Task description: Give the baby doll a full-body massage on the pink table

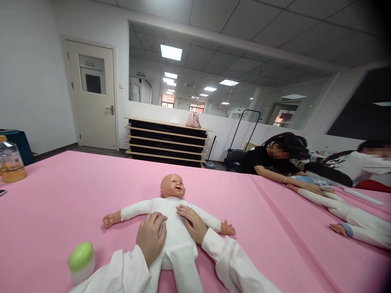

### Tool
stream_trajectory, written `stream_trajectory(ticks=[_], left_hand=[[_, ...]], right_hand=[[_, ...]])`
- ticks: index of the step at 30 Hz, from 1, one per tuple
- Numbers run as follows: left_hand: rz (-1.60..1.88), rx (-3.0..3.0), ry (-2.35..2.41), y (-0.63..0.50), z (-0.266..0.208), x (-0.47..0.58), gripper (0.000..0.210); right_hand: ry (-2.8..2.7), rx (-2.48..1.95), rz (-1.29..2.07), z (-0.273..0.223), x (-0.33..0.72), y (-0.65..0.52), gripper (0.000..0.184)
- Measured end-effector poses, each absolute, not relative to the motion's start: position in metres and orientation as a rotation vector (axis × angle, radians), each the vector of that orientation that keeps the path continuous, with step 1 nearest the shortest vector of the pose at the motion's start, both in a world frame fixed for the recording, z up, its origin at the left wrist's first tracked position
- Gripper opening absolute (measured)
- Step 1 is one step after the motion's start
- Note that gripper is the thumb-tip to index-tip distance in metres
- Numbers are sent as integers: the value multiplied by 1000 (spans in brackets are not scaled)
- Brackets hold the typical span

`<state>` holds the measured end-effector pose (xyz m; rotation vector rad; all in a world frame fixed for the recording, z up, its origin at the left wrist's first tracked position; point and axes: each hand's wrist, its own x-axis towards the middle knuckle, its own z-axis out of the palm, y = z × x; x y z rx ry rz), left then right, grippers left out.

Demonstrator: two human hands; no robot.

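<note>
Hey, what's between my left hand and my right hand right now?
In the head view, the baby doll's white-clothed torso lies between your left hand and your right hand; both touch it.

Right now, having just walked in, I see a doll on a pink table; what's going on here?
A person in white sleeves rests both bare hands on a baby doll lying on its back, arms spread, on pink cloth. The left hand and right hand lie on either side of its torso. A green-lidded jar stands near the left sleeve. Farther right, a co-worker in black has a hand at a second doll.
</note>
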<state>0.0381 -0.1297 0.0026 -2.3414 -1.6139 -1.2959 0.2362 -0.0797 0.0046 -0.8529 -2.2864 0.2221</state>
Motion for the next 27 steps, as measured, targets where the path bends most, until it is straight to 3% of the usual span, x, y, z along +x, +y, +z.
stream_trajectory(ticks=[4, 9, 14, 18, 24, 27], left_hand=[[-1222, -2289, -1565, -132, 3, 40, 16], [-1120, -2492, -1026, -135, 2, 44, 21], [-1143, -2534, -593, -137, 10, 46, 20], [-1196, -2668, -413, -136, 13, 44, 18], [-992, -2889, -886, -134, 15, 40, 32], [-1063, -2837, -1082, -136, 16, 41, 34]], right_hand=[[-2136, -779, 112, -1, 243, -100, 33], [-2202, -652, 262, 19, 223, -99, 33], [-2563, -546, 421, 35, 172, -63, 34], [-2854, -650, 363, 43, 133, -37, 25], [-2715, -730, 336, 47, 138, -23, 26], [-2604, -698, 340, 42, 165, -27, 28]])
